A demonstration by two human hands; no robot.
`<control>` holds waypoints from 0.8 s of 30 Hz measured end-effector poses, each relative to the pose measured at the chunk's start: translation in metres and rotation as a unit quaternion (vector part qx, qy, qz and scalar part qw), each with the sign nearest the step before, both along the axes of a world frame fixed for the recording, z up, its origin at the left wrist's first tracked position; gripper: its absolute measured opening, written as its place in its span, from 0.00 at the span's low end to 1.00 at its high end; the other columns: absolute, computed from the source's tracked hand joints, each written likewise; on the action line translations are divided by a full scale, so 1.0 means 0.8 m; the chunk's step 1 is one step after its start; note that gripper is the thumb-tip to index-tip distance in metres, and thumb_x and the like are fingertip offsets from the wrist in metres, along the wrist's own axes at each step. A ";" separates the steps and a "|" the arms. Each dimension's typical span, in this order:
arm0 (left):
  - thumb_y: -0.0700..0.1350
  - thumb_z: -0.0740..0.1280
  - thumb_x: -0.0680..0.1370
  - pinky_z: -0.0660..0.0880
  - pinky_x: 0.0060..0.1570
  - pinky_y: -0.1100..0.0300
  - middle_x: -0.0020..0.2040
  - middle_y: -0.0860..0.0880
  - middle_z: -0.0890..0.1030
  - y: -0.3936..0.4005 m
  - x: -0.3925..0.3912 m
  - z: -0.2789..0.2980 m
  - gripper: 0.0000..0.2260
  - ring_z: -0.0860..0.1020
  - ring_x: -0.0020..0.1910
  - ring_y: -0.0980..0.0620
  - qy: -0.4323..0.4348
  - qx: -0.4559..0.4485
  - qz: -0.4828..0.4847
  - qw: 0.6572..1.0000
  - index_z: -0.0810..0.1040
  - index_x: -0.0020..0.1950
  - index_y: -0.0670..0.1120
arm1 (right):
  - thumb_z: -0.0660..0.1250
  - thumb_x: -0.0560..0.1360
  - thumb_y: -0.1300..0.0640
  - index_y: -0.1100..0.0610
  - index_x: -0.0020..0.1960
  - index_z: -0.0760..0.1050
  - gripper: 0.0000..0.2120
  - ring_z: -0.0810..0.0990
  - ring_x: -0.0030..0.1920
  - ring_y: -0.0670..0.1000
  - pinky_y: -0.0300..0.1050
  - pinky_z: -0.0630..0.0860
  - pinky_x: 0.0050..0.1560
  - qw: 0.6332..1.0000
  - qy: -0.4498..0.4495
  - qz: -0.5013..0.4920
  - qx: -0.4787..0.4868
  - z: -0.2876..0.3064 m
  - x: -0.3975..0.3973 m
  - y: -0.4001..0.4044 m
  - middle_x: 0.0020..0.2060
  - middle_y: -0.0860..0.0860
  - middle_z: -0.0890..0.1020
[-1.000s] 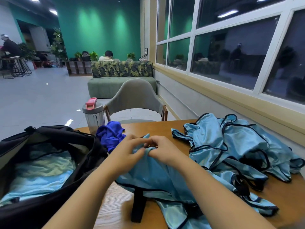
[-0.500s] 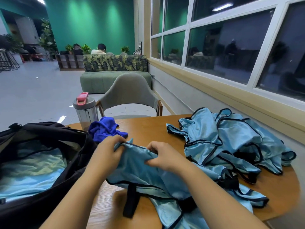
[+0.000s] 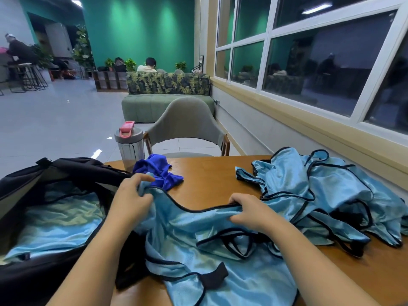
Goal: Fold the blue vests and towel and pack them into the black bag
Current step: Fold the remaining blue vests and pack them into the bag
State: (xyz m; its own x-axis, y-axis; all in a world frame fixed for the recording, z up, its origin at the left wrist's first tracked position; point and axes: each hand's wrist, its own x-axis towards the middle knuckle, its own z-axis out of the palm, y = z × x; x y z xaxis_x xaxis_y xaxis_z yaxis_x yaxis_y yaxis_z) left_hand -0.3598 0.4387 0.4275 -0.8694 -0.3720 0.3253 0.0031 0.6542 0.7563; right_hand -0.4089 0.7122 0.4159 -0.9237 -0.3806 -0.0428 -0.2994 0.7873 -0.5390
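Left hand (image 3: pixel 130 200) and right hand (image 3: pixel 249 209) gripping vest (image 3: pixel 198 228) edge, fingers curled

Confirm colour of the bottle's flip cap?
Pink, on a grey lid; the bottle shows clearly in the head view.

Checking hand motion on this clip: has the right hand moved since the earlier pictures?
Yes. The right hand has pulled rightward, away from the left hand and toward the vest pile, spreading the vest along the table.
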 end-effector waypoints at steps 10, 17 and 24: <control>0.48 0.71 0.74 0.65 0.55 0.75 0.56 0.57 0.74 0.077 -0.001 -0.022 0.17 0.72 0.56 0.66 -0.055 -0.016 -0.261 0.964 0.71 0.58 0.64 | 0.67 0.68 0.63 0.42 0.65 0.65 0.30 0.82 0.45 0.49 0.45 0.78 0.48 0.947 -0.141 0.074 -0.280 0.020 0.014 -0.028 0.54 0.49 0.81; 0.46 0.74 0.72 0.74 0.50 0.65 0.48 0.56 0.79 0.080 -0.007 -0.023 0.17 0.78 0.47 0.60 -0.068 0.116 -0.219 0.966 0.75 0.55 0.62 | 0.63 0.69 0.69 0.46 0.68 0.66 0.31 0.82 0.44 0.46 0.43 0.77 0.46 0.951 -0.142 0.085 -0.261 0.026 0.017 -0.028 0.51 0.47 0.83; 0.39 0.72 0.71 0.71 0.40 0.62 0.38 0.53 0.80 0.057 0.002 -0.025 0.13 0.75 0.35 0.55 0.006 0.233 -0.143 0.962 0.81 0.45 0.59 | 0.68 0.74 0.58 0.48 0.60 0.72 0.15 0.81 0.42 0.49 0.43 0.76 0.43 0.975 -0.023 -0.064 -0.210 0.021 0.013 -0.025 0.44 0.46 0.82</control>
State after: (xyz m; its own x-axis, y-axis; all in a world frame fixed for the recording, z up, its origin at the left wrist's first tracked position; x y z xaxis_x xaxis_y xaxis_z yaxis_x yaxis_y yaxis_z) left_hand -0.3581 0.4842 0.4073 -0.9553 -0.2251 0.1917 0.1431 0.2154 0.9660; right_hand -0.3985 0.6925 0.4325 -0.9654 -0.2557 0.0502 -0.1821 0.5242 -0.8319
